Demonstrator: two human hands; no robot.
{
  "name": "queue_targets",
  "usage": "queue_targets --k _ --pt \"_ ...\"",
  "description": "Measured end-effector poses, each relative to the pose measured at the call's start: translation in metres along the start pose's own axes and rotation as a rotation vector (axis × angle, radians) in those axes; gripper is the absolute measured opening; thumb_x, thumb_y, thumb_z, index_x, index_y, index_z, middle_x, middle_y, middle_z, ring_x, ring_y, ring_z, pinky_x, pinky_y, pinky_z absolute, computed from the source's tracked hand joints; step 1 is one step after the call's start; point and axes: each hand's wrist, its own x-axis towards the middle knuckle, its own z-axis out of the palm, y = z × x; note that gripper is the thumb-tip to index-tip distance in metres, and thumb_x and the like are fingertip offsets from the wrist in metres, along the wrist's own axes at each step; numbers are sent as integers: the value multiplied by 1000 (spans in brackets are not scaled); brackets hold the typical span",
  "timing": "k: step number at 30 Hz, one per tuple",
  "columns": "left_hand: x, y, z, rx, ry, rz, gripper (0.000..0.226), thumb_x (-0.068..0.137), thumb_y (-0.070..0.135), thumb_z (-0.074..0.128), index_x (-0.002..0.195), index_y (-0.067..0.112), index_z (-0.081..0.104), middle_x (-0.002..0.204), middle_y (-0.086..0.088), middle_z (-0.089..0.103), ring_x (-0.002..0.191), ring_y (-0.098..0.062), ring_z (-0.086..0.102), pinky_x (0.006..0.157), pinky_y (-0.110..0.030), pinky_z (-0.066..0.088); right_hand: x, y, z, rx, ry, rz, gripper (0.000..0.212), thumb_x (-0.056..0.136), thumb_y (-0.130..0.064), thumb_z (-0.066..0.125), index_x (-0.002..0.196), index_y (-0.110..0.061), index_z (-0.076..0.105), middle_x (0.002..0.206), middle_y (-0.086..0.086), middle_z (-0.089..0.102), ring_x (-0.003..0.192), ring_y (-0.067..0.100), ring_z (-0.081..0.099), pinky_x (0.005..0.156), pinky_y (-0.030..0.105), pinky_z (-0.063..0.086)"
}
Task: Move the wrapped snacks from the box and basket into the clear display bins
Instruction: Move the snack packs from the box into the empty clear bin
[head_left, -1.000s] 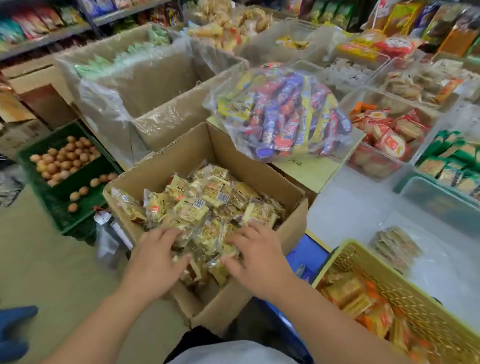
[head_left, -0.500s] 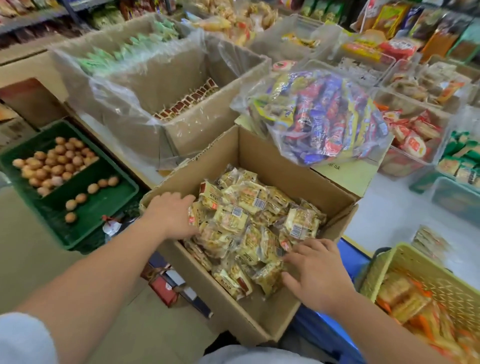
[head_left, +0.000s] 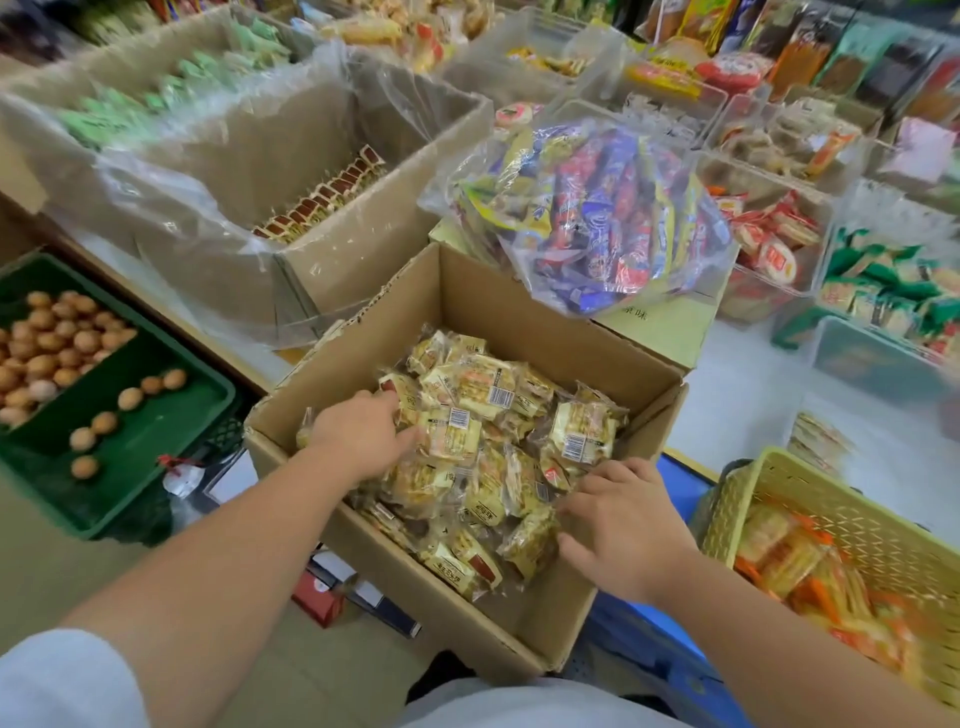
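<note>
An open cardboard box in front of me holds a heap of yellow wrapped snacks. My left hand is inside the box at the heap's left side, fingers pressed against the packets. At the heap's near right side, my right hand rests with its fingers spread on the packets. No packet is lifted. At the right, a yellow plastic basket holds orange wrapped snacks. Clear display bins with other snacks stand on the white counter behind.
A clear bag of colourful bars lies on a carton right behind the box. To the left is a big plastic-lined cardboard box. A green crate of eggs sits low at the left. A blue crate stands between box and basket.
My left hand has come off the box's left rim and gone into the heap. The right hand stays at the heap's right side. My view has moved closer.
</note>
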Motion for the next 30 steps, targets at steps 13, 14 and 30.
queue_targets --k 13,14,30 --pt "-11 -7 -25 -18 38 -6 16 94 28 55 104 27 67 90 4 66 78 -19 65 67 -37 58 -1 2 -1 -8 -23 -1 50 88 -65 31 101 -37 70 92 -17 62 99 15 51 98 38 25" --pt "-16 -9 -30 -67 84 -5 11 93 31 57 99 29 66 84 6 65 72 -17 64 62 -36 57 -1 2 -1 -11 -29 -2 51 88 -65 31 103 -37 70 94 -17 63 100 15 51 98 38 25" --pt "-108 -19 -12 -1433 737 -192 28 73 45 75 100 41 77 80 7 75 78 -20 73 74 -49 63 127 -91 -22 276 -293 -83 85 96 -50 58 159 -40 2 170 7 -1 153 41 13 121 58 24"
